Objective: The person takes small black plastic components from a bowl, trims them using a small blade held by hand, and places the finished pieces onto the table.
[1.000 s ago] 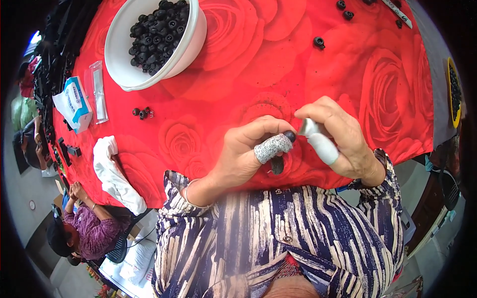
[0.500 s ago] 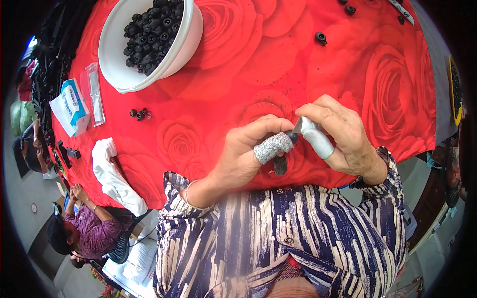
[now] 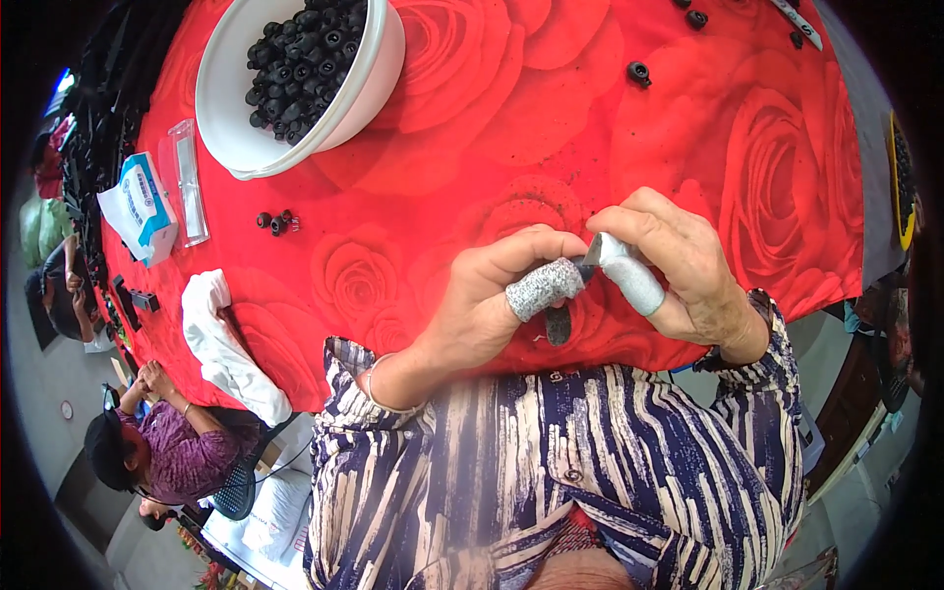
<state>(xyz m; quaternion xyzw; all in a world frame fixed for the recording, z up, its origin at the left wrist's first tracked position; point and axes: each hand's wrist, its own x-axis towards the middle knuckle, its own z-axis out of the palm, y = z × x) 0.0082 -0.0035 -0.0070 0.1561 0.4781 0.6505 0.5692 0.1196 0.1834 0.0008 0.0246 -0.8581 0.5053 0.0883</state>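
Left hand [image 3: 482,295]: grip closed, index finger and thumb pinching a small black piece [image 3: 587,274].
Black piece: mostly hidden by the fingers; its dark end shows at the left thumb tip, above the near part of the worktop [image 3: 462,187].
Right hand [image 3: 688,270]: grip clamped on a small metal blade [image 3: 594,252] between index finger and thumb.
Blade: pointing down toward the black piece, right beside it; whether the edge touches cannot be told.
Finger covers: a speckled grey sleeve [image 3: 544,290] on the left thumb, a dark sleeve [image 3: 559,326] on a finger below it, a white wrap [image 3: 632,280] on the right thumb.
Worktop covering: red, printed with large roses, dotted with dark specks beyond the hands.
Loose pieces: a small black cluster [image 3: 278,223] left of the hands; a single black fitting [image 3: 639,74] farther off, above the right hand.
White bowl [image 3: 379,93]: upper left, holding a heap of black fittings [image 3: 305,69].
Left side: a crumpled white cloth [image 3: 224,339], a blue and white box [image 3: 152,211], and a clear plastic case [image 3: 189,182] just beside the box.
Far left: a person in a purple top [image 3: 192,447], hands together.
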